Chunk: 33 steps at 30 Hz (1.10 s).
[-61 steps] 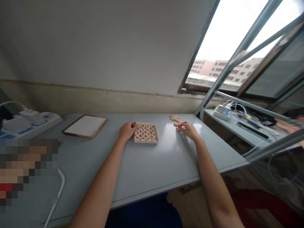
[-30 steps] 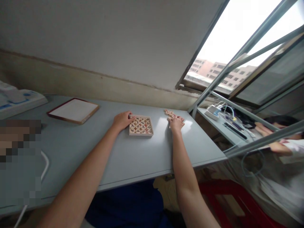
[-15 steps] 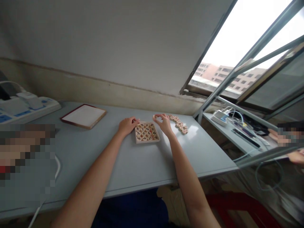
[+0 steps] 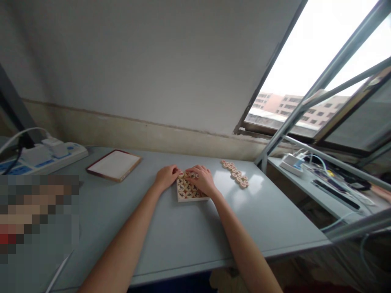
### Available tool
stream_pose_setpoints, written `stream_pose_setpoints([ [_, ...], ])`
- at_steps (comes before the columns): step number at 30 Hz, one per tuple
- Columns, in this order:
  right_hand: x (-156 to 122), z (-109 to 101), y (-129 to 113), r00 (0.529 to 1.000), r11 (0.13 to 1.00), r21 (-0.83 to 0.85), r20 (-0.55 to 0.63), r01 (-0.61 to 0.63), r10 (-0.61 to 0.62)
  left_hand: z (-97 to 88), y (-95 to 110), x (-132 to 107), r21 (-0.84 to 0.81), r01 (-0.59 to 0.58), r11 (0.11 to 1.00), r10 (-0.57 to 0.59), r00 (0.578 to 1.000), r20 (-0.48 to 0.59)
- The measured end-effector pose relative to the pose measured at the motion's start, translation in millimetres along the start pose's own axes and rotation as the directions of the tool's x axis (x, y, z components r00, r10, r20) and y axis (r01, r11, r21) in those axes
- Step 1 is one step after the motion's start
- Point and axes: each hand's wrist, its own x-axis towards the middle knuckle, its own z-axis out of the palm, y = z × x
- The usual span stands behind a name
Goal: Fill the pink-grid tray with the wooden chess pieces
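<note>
A shallow square box [image 4: 193,199] lies on the desk, filled with round wooden xiangqi pieces [image 4: 188,188] bearing dark and red characters. At its back left corner, my left hand [image 4: 166,177] is closed, fingers curled against the rim. My right hand [image 4: 203,179] reaches over the box's right side with bent fingers closed on a xiangqi piece in the back row; the hand covers the pieces beneath it. To the right, several loose xiangqi pieces [image 4: 236,174] lie in a slanting cluster on the desk.
A flat lid with a dark red edge [image 4: 114,165] lies to the left. Behind it stands a white power strip [image 4: 70,151] with plugs. Grey metal bars [image 4: 276,140] rise at the desk's right end. Beyond them, another desk [image 4: 308,185] carries cables and devices.
My right hand has moved from behind the box's right corner, pinching a piece, to over the back row. My left hand stays at the corner. The view has tilted up slightly.
</note>
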Motion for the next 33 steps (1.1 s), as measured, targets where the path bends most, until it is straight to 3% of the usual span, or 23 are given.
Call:
stream_pose_setpoints([
  [6, 3, -1, 2, 0.999, 0.993, 0.109, -0.017, -0.037, 0.039, -1.1, 1, 0, -0.012, 0.01, 1.0, -0.01, 1.0, 0.011],
  [11, 1, -20, 41, 0.999, 0.911, 0.41, 0.023, -0.039, 0.033, -5.1, 4, -1, -0.006, 0.035, 0.999, -0.035, 0.998, 0.044],
  [13, -4, -24, 65, 0.982, 0.935, 0.327, -0.081, -0.138, 0.173, -5.8, 5, -2, -0.012, 0.019, 1.0, -0.018, 0.999, 0.041],
  [15, -9, -23, 88, 0.915, 0.938, 0.131, -0.21, -0.322, 0.343, -5.2, 4, -2, -0.016, 0.007, 1.0, -0.007, 0.999, 0.034],
  [17, -12, -19, 109, 0.847, 0.868, -0.065, -0.263, -0.493, 0.461, -3.4, 2, -1, -0.008, 0.005, 1.0, -0.005, 0.999, 0.031],
  [18, -12, -17, 117, 0.835, 0.834, -0.149, -0.257, -0.531, 0.486, -2.4, 1, 0, -0.004, 0.002, 1.0, -0.002, 1.0, 0.031],
  [21, -7, -12, 134, 0.879, 0.812, -0.34, -0.139, -0.475, 0.456, -0.4, 0, 0, 0.001, -0.019, 1.0, 0.019, 1.0, 0.015],
  [24, -1, -10, 140, 0.925, 0.838, -0.407, -0.054, -0.365, 0.376, -0.5, 3, 0, 0.007, -0.01, 1.0, 0.01, 1.0, 0.009],
  [33, -1, -8, 134, 0.939, 0.872, -0.349, -0.151, -0.344, 0.31, -0.1, 8, 0, 0.031, 0.014, 0.999, -0.015, 0.999, 0.029],
])
